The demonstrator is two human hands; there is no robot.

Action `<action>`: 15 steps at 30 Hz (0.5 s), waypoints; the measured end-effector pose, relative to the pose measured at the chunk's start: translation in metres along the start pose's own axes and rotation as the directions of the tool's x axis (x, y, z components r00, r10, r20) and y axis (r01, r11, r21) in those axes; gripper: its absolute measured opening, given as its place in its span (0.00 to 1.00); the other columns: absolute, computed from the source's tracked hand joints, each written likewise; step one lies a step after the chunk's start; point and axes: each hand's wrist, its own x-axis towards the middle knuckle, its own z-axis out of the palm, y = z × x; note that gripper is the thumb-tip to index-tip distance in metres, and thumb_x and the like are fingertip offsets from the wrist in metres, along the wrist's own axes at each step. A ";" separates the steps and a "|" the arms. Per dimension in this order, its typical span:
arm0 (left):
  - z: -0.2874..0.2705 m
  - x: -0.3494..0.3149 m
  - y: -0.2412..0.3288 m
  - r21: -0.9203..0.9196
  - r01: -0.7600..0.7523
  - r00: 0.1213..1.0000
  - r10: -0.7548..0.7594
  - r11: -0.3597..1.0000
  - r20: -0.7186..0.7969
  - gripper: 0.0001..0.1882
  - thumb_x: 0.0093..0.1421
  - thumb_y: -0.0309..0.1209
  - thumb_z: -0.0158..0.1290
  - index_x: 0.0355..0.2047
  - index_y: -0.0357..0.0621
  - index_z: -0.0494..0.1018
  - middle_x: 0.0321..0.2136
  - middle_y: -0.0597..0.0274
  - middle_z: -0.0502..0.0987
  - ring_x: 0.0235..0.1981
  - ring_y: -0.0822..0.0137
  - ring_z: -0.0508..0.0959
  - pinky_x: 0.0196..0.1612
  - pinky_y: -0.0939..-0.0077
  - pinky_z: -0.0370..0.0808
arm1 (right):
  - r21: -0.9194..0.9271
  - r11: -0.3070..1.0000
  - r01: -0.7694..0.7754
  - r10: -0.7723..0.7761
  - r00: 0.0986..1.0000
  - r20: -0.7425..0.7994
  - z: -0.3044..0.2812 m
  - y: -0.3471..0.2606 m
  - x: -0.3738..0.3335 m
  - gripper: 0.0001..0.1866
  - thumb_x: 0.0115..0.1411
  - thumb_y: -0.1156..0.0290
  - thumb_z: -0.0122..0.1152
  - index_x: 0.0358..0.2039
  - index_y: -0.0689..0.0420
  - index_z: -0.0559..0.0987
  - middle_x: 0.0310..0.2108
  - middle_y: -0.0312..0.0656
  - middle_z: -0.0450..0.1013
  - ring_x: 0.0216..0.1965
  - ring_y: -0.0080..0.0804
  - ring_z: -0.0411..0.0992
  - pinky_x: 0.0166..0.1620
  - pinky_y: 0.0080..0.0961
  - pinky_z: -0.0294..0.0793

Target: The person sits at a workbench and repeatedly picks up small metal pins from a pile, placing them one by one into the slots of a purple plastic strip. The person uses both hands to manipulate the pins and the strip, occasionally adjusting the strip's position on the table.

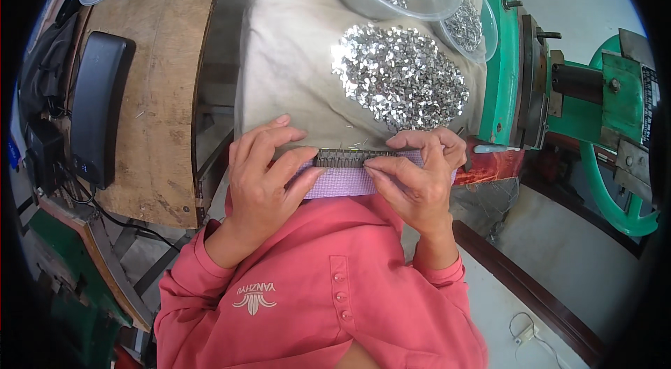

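A narrow dark metal strip (341, 158) with a row of small upright pins or teeth lies across a purple woven pad (341, 184) at my waist. My left hand (263, 172) grips the strip's left end between thumb and forefinger. At the strip's right part, the thumb and forefinger of my right hand (421, 175) are pinched together against it. Whatever sits between those fingertips is too small to make out. Just beyond the strip, a few thin loose pins (358, 144) rest on the pale cloth (293, 82).
Small shiny metal pieces (402, 75) form a heap on the cloth. Clear plastic tubs (440, 2) of metal parts stand behind it. A green hand-wheel machine (503, 75) rises at the right. On the left, a wooden table (164, 89) carries a black curved device (101, 107) with cables.
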 end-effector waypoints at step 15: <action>-0.004 0.003 0.004 0.015 0.017 0.999 -0.018 1.000 0.039 0.14 0.45 0.31 0.68 0.34 0.48 0.80 0.43 0.65 0.77 0.52 0.57 0.75 0.50 0.63 0.68 | -0.156 0.988 -0.014 0.002 0.997 -0.078 0.005 -0.012 -0.002 0.13 0.41 0.67 0.77 0.30 0.39 0.88 0.38 0.27 0.75 0.45 0.36 0.61 0.51 0.33 0.54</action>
